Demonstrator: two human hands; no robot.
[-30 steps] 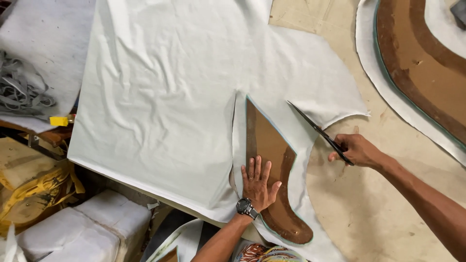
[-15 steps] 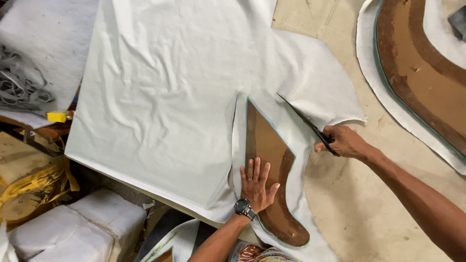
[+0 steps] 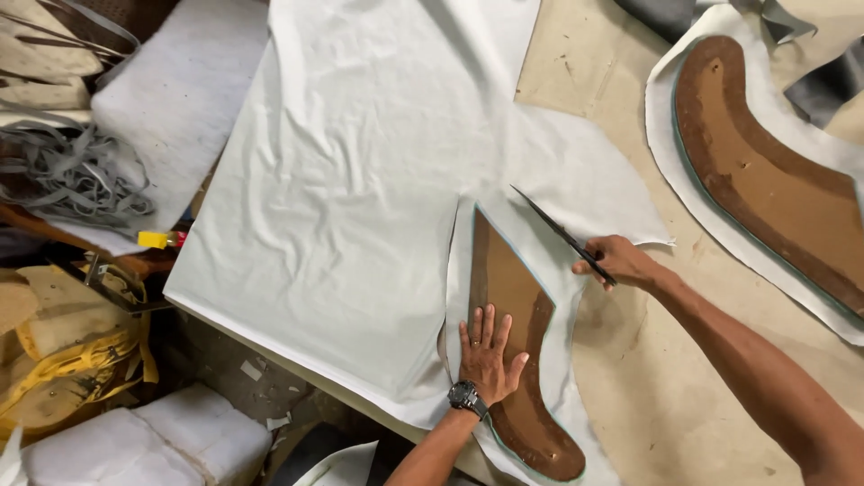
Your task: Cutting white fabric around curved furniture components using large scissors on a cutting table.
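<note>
A large white fabric sheet (image 3: 360, 180) lies spread over a brown worktable (image 3: 666, 378). On it rests a brown curved template (image 3: 508, 297) with a pale green edge. My left hand (image 3: 486, 355), with a watch on the wrist, lies flat on the template's middle with fingers spread. My right hand (image 3: 621, 261) grips the handles of black scissors (image 3: 558, 232), whose closed blades point up and left over the fabric just right of the template's tip. The fabric is cut along the template's left side.
A larger brown curved template (image 3: 765, 180) on white fabric lies at the right. A grey strap tangle (image 3: 72, 171) and white foam (image 3: 171, 99) sit at the left. A yellow bag (image 3: 72, 351) and white blocks (image 3: 135, 445) lie below the table edge.
My right hand with the scissors has moved up and left along the template's right side. The left hand has stayed flat on the template.
</note>
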